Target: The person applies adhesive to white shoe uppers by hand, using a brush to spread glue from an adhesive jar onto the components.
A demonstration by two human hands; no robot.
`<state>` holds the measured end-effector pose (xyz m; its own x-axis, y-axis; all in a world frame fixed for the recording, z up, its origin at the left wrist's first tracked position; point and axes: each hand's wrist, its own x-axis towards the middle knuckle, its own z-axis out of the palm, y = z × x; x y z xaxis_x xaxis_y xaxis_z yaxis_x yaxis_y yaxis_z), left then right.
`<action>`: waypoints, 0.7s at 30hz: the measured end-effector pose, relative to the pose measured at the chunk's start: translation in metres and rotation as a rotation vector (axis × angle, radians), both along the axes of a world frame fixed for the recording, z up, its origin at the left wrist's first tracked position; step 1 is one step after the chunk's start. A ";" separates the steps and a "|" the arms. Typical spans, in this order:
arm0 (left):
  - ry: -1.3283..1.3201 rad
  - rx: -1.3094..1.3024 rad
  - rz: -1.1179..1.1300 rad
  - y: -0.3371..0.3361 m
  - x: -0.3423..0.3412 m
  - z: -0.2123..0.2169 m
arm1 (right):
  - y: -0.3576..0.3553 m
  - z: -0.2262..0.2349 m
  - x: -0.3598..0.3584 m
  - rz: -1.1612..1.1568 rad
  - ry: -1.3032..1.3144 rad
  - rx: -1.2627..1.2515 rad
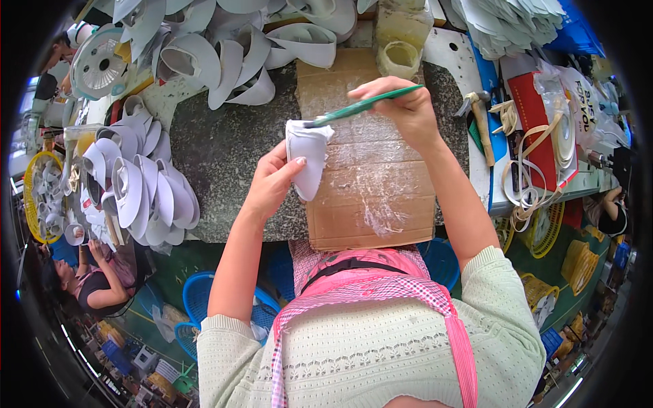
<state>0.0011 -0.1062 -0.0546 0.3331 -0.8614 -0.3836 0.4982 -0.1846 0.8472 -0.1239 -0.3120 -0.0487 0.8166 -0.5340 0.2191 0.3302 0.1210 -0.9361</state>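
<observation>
The brush (pixel 360 107) tip is hidden inside the folded white shoe piece (pixel 307 158), so its bristles do not show. The left hand (pixel 272 182) covers the piece's near side, and only its thumb and the backs of its fingers (pixel 275 158) show. The right hand (pixel 401 112) hides the brush's grip; its fingertips are turned away. What the cloudy jar (pixel 400 58) holds is too dim to tell. The pile of white pieces (pixel 224 41) at the top is cut off by the picture's rim. The cardboard sheet (pixel 371 183) hides the bench (pixel 218 149) beneath it. The hammer (pixel 479 122) has its handle partly buried under tape strips (pixel 527 170). The seated co-worker (pixel 102 275) at lower left is blurred and bent by the lens.
</observation>
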 end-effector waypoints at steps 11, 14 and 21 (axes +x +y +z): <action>0.169 -0.139 0.004 0.018 -0.008 0.025 | 0.004 0.047 0.024 0.294 -0.024 -0.231; 0.260 -0.080 0.055 0.012 -0.010 0.037 | -0.002 0.041 0.028 0.314 0.018 -0.179; 0.457 -0.189 0.255 0.002 -0.010 0.045 | 0.032 0.013 0.018 0.158 -0.110 -0.208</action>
